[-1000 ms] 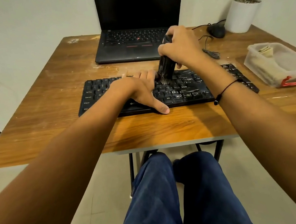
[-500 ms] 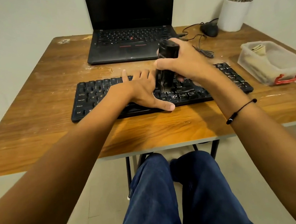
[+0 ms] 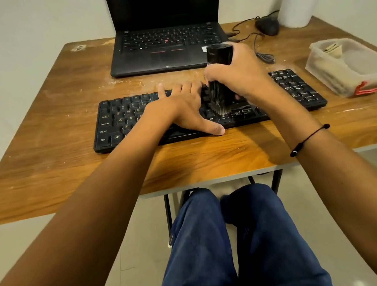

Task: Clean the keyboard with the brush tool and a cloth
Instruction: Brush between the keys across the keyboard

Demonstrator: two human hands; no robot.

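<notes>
1. Two hands work over the black rectangular keyboard (image 3: 120, 119), which lies on the worn wooden surface (image 3: 41, 111)
2. Left hand (image 3: 180, 111) lies flat on the keyboard's middle keys, fingers straight and spread, thumb reaching past its near edge
3. Right hand (image 3: 238, 75) is curled round the black upright cylindrical brush tool (image 3: 220, 93), bristles down on the keys right of the left hand
4. Behind the keyboard sits an open black laptop (image 3: 164, 46); right of the keyboard stands a clear plastic box with red clips (image 3: 348, 67); no cloth can be told apart for certain
</notes>
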